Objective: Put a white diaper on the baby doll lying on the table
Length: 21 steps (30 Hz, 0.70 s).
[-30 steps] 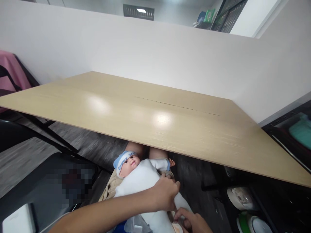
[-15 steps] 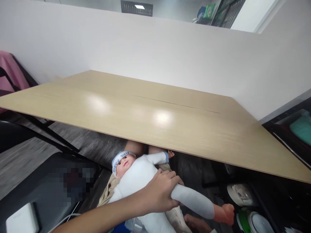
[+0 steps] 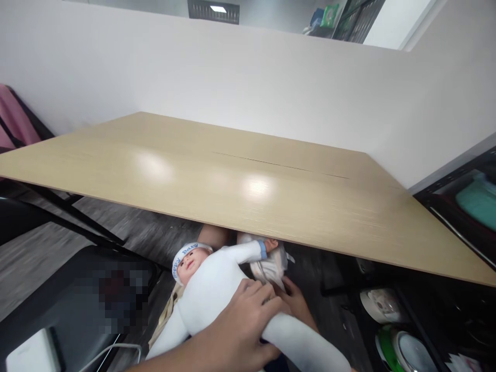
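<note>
We're seeing our left hand [image 3: 240, 330] bare on an uncovered forearm [image 3: 186, 357], our right hand [image 3: 296, 305] bare too, and a bare knee [image 3: 217, 235] beyond.

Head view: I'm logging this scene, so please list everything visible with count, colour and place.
doll: one, white suit, blue-banded cap, on the person's lap, bottom centre
patterned cloth: one, white and tan, beside the doll's raised arm
table: one, light wood, across the middle
partition: one, white, behind the table
pink fabric: one, pink, far left
round items: two, white and green, lower right
left hand: one, bare, gripping the doll's hip
right hand: one, bare, touching the cloth; grip unclear
</note>
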Each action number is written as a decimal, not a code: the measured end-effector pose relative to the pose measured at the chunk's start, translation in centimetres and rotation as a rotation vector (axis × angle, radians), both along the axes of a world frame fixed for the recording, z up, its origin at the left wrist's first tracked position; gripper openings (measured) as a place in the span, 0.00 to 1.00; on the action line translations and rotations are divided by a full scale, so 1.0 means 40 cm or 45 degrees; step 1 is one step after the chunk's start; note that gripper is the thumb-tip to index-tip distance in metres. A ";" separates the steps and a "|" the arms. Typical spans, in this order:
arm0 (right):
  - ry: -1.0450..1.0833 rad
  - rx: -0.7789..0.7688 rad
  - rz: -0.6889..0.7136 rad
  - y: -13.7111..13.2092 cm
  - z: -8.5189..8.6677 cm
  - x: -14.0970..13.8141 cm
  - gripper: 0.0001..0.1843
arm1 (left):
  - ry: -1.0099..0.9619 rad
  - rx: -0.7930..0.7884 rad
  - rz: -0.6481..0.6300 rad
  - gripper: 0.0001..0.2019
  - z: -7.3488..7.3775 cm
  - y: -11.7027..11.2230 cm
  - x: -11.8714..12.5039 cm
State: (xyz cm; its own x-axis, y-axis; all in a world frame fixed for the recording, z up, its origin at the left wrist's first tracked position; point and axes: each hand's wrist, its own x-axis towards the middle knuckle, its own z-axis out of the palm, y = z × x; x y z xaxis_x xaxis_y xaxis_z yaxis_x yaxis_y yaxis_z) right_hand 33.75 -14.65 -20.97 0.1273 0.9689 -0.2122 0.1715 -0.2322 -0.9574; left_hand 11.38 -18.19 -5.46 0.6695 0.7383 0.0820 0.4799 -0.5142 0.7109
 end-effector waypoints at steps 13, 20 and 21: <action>-0.938 0.633 -0.040 0.026 -0.052 -0.054 0.33 | 0.291 0.313 -0.214 0.24 -0.126 -0.001 0.022; -1.080 0.717 0.456 0.187 -0.069 -0.151 0.39 | 0.170 0.379 -0.216 0.28 -0.143 -0.006 0.017; -1.083 0.689 0.492 0.207 -0.065 -0.162 0.39 | 0.157 0.382 -0.214 0.28 -0.143 -0.007 0.016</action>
State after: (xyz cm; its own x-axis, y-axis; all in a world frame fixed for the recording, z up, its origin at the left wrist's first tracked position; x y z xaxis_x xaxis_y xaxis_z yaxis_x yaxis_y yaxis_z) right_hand 27.26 -6.38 -23.58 -0.3040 0.9136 0.2700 0.7998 0.3987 -0.4487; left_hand 12.02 -18.47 -11.20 0.7978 0.5724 0.1896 0.4436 -0.7701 0.4585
